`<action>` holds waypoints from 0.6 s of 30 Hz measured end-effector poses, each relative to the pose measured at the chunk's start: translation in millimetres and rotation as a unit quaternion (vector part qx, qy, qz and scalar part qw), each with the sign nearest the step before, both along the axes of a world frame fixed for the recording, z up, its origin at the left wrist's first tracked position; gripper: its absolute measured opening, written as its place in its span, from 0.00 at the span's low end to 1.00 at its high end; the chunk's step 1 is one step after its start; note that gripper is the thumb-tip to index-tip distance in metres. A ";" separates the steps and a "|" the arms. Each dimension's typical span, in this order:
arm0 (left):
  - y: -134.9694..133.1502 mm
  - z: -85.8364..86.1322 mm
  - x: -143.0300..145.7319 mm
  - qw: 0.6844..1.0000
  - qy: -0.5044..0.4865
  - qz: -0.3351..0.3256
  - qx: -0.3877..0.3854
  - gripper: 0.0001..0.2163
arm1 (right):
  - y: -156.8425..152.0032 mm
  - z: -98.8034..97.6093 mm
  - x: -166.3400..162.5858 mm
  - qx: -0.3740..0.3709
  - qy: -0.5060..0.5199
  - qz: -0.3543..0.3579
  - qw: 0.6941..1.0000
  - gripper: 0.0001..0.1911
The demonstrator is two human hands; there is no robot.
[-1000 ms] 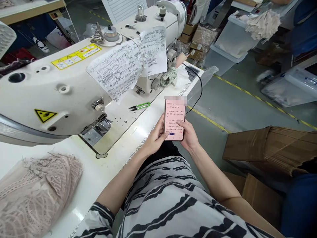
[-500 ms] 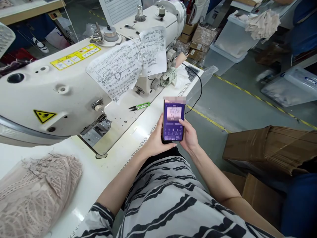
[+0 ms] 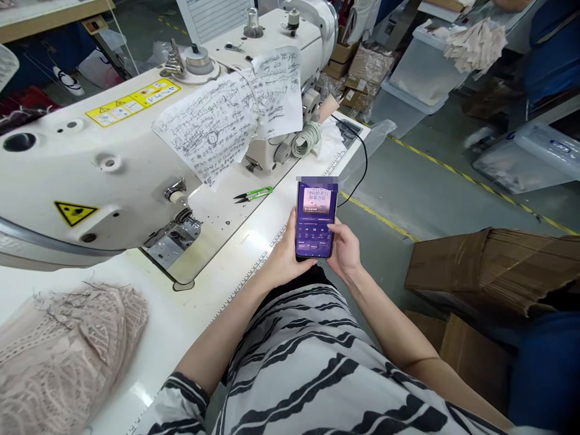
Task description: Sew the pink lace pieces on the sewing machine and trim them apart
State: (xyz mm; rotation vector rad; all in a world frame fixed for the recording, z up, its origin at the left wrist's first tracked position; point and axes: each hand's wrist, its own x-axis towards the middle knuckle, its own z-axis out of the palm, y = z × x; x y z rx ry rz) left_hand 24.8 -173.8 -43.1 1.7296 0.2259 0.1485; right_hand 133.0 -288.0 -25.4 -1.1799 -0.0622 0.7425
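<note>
A smartphone (image 3: 315, 220) with a lit purple media-player screen is held upright over my lap, beyond the sewing table's front edge. My left hand (image 3: 285, 254) wraps its left side and lower edge, the thumb lying along the bottom. On the other side, my right hand (image 3: 345, 249) grips the right edge, its thumb at the edge of the screen. Left of the phone lie green-handled thread snips (image 3: 254, 194) on the machine bed. A white sewing machine (image 3: 127, 175) stands beyond them, with handwritten paper sheets (image 3: 212, 127) draped over its arm.
Pale pink lace fabric (image 3: 72, 356) lies on the table (image 3: 181, 326) at the left. A coil of light cord (image 3: 306, 140) hangs by the machine. Cardboard boxes (image 3: 475, 266) stand on the floor at right. Clear plastic bins (image 3: 421, 66) are stacked farther back, near a yellow floor line (image 3: 453, 175).
The phone's screen content has shifted upward, and its picture and controls now look sharper. My right thumb has moved slightly down toward the screen's edge. The whole view has shifted a little.
</note>
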 end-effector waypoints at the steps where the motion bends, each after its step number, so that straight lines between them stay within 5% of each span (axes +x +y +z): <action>1: -0.2 -0.4 0.1 1.000 0.002 0.000 0.006 0.56 | -0.3 0.3 -0.2 0.002 -0.002 0.002 1.000 0.21; 18: -2.2 5.4 1.2 1.000 -0.009 0.012 0.007 0.53 | -2.8 -6.8 1.9 0.008 -0.042 0.013 0.999 0.21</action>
